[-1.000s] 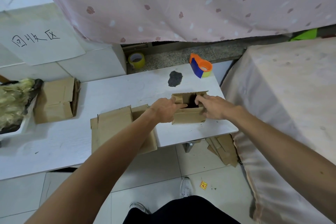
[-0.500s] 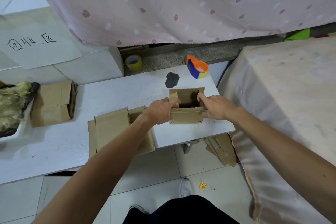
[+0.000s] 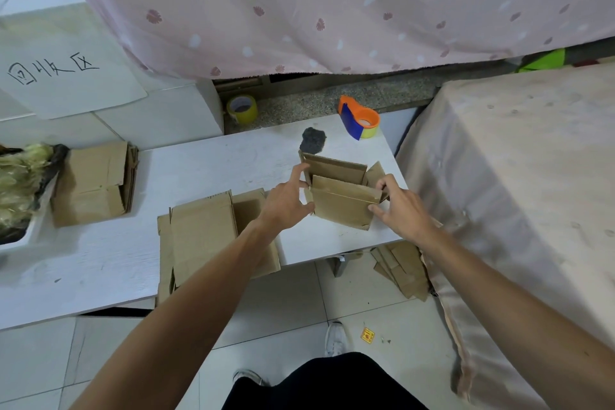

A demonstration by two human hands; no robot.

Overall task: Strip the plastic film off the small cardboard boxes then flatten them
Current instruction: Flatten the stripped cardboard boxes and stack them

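the box stands on the counter right between the two hands, top open, flaps up, no film on it that i can make out. its long axis runs from one grip to the other, the left end lying a little farther out than the right.

the left grip is spread open: the forefinger reaches up along the left flap and the thumb touches the near left corner, so the box end sits in the fork of that hand, pressed rather than clasped. the right grip is closed on the box's right end, fingers curled over the top corner, thumb flat on the front wall.

neither hand is nearer; each has one end. the step in hand looks like the flattening. for that the walls must shear along the long axis, so one grip should push its end away while the other draws its end in. pressing both ends straight together would likely only buckle the front wall.

just outside the left grip, a stack of flat boxes lies near the counter's front edge, a likely place for this one.
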